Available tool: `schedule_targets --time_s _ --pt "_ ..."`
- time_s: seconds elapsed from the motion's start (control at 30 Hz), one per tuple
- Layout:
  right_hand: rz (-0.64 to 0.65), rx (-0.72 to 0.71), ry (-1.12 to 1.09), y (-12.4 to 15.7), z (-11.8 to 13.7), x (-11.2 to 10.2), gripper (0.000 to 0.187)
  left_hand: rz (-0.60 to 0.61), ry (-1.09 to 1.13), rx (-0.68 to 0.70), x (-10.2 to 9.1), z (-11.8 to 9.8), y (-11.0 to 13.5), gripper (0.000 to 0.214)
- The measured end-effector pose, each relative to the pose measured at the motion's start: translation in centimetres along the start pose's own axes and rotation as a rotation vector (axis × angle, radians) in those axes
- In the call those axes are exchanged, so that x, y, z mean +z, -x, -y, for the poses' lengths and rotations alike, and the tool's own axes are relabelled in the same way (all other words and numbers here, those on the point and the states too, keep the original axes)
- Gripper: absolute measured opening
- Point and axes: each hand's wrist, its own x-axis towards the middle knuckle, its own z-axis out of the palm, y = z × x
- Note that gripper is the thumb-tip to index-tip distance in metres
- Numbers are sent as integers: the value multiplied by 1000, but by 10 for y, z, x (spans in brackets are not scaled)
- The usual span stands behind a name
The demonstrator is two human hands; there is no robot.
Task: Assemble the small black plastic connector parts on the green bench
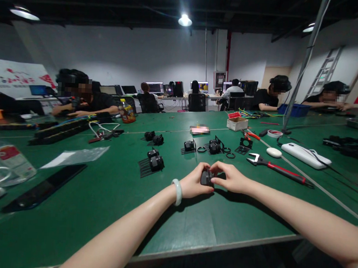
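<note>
Between my two hands, just above the green table (173,226), is a small black part (206,177), its exact kind hard to make out. My left hand (194,179), with a pale bangle at the wrist, grips it from the left. Thumb and fingers of my right hand (229,177) close on its right side. Beyond my hands stand a black round-bodied part on a ribbed plate (189,146) and a similar black part (215,146). Black rings (230,155) lie beside them. More such black parts (156,163) sit to the left.
On the right lie an adjustable wrench (278,169), a white oval object (274,152), a white power strip (305,156) and a roll of tape (274,133). A metal pole (304,65) rises behind them. At left are a dark flat panel (45,188) and a plastic bag (76,157). Co-workers sit around.
</note>
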Motion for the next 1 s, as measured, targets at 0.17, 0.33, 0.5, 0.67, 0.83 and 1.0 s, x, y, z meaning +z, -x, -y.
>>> schedule_targets --time_s 0.17,0.33,0.5,0.67,0.83,1.0 --pt "8 -3 1 0 1 0 23 1 -15 5 0 0 0 51" --pt "42 -6 10 -1 2 -2 24 -4 -34 12 -1 0 0 50" --pt "67 -19 139 1 7 -4 28 -1 2 33 0 -1 0 49" --pt "68 -26 292 3 11 -5 37 16 9 19 -1 -4 -1 49" --pt "46 -47 280 2 7 -7 42 9 -19 -13 0 -3 -1 52" --pt "24 -61 213 0 2 -7 39 4 -31 -22 0 -2 -1 52"
